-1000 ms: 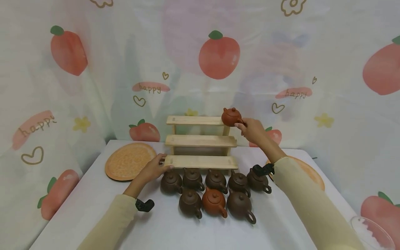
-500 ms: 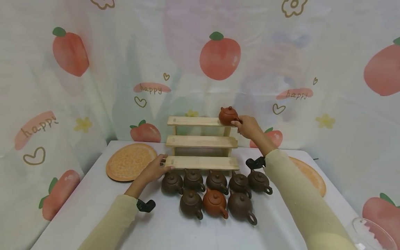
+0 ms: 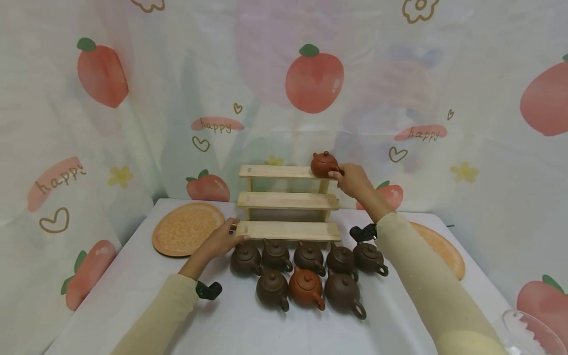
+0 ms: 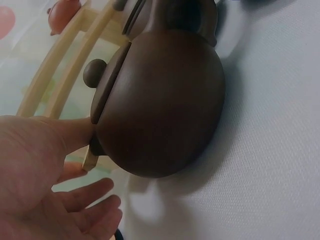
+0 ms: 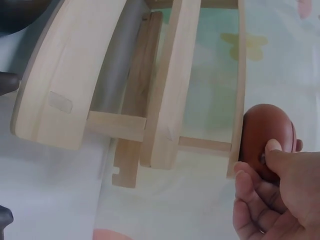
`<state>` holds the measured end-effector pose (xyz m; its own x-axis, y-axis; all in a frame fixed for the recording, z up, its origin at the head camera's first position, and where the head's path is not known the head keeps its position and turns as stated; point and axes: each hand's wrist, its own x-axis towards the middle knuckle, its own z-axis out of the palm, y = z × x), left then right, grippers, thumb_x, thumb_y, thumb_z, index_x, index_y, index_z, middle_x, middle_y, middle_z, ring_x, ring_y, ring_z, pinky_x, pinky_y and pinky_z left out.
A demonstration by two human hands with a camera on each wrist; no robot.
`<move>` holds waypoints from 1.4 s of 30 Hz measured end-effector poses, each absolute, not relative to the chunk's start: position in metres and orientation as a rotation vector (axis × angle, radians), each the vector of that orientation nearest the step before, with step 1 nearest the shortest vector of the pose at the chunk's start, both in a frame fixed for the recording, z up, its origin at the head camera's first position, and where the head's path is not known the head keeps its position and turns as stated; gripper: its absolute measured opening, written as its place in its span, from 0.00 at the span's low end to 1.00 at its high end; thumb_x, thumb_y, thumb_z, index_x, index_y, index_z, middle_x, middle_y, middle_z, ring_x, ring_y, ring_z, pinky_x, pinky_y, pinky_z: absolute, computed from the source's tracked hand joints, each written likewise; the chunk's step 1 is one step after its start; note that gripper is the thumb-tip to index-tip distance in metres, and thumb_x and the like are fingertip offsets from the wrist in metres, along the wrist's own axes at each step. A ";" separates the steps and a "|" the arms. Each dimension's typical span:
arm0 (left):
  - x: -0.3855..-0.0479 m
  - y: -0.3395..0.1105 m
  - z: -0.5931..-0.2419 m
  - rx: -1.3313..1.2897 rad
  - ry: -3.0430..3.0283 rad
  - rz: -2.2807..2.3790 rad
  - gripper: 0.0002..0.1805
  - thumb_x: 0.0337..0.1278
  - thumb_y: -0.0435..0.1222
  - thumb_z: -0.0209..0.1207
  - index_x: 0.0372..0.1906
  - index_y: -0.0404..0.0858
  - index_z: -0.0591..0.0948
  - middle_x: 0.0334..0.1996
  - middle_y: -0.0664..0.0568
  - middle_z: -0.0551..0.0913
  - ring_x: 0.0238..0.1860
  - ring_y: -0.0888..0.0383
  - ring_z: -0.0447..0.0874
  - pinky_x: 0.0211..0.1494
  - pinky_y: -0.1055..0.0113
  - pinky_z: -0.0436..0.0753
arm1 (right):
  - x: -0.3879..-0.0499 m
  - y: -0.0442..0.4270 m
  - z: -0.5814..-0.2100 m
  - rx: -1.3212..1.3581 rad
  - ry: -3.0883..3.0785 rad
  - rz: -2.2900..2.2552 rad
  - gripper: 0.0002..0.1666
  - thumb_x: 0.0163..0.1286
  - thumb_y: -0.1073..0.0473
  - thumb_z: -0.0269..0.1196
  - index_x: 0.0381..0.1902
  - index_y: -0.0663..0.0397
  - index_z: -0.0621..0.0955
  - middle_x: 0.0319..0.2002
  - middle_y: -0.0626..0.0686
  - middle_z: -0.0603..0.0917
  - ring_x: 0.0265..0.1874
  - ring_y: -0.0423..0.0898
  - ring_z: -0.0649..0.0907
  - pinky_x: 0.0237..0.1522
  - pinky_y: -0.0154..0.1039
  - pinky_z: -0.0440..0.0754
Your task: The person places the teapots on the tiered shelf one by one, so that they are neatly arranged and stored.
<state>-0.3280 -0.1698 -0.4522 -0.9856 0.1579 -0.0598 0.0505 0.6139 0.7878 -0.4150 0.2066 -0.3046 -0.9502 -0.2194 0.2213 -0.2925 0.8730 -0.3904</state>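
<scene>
Right hand (image 3: 353, 181) pinches reddish clay teapot (image 3: 322, 165) by its handle, at top right of three-tier wooden rack (image 3: 287, 200); left hand (image 3: 220, 239) pinches rack's lower left end. Probably placing; next calls for gentle release once level.

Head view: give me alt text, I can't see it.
The right hand holds a reddish-brown teapot at the right end of the top shelf of a three-tier wooden rack. The left hand grips the bottom shelf at its left end. Seven dark brown teapots and another reddish-brown teapot sit in front.
</scene>
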 end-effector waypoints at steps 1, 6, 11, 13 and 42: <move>-0.328 -0.169 -0.452 0.177 2.709 1.315 0.39 0.74 0.45 0.64 0.78 0.30 0.63 0.73 0.28 0.71 0.74 0.33 0.69 0.72 0.38 0.73 | -0.414 0.208 -0.305 0.390 -2.874 0.645 0.21 0.85 0.52 0.56 0.36 0.64 0.81 0.31 0.62 0.88 0.34 0.58 0.85 0.40 0.50 0.79; -0.328 -0.168 -0.452 0.179 2.707 1.306 0.39 0.74 0.46 0.64 0.77 0.31 0.63 0.72 0.28 0.71 0.74 0.32 0.70 0.71 0.38 0.74 | -0.406 0.215 -0.308 0.374 -2.884 0.700 0.22 0.83 0.49 0.60 0.45 0.68 0.82 0.39 0.67 0.90 0.35 0.59 0.89 0.33 0.43 0.81; -0.328 -0.170 -0.452 0.182 2.725 1.286 0.38 0.73 0.47 0.65 0.77 0.32 0.64 0.71 0.27 0.72 0.72 0.32 0.71 0.69 0.38 0.75 | -0.391 0.228 -0.312 0.391 -2.914 0.702 0.25 0.81 0.49 0.62 0.52 0.70 0.83 0.35 0.64 0.90 0.33 0.59 0.90 0.33 0.44 0.84; -0.328 -0.171 -0.452 0.192 2.728 1.281 0.39 0.73 0.47 0.65 0.77 0.31 0.64 0.71 0.27 0.72 0.73 0.32 0.71 0.69 0.39 0.75 | -0.383 0.236 -0.317 0.396 -2.925 0.686 0.25 0.81 0.48 0.63 0.52 0.70 0.84 0.34 0.63 0.90 0.31 0.57 0.89 0.32 0.45 0.84; -0.328 -0.171 -0.450 0.215 2.735 1.248 0.39 0.74 0.47 0.64 0.77 0.30 0.63 0.71 0.27 0.72 0.72 0.31 0.71 0.70 0.37 0.74 | -0.262 0.296 -0.408 0.189 -3.148 0.372 0.45 0.72 0.34 0.66 0.49 0.79 0.75 0.33 0.64 0.82 0.31 0.55 0.82 0.34 0.52 0.80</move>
